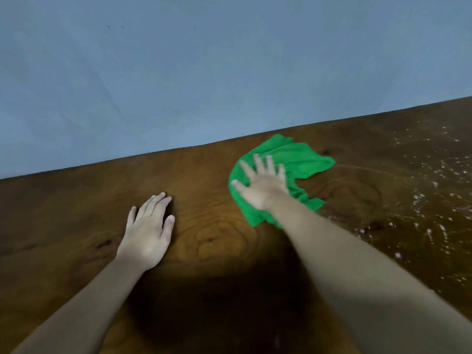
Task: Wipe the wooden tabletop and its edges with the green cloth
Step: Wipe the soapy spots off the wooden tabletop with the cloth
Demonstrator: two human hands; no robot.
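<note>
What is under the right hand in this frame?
The green cloth, crumpled, lies spread under the flat right hand on the wooden tabletop. The wood beneath the cloth is covered, so whether that patch is clean cannot be seen.

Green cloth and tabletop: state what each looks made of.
Green cloth: soft fabric, probably microfibre or terry; matte, fuzzy, crumpled into folds under the right hand.
Tabletop: wood, likely varnished; swirling grain, dark knots, slight sheen.
</note>
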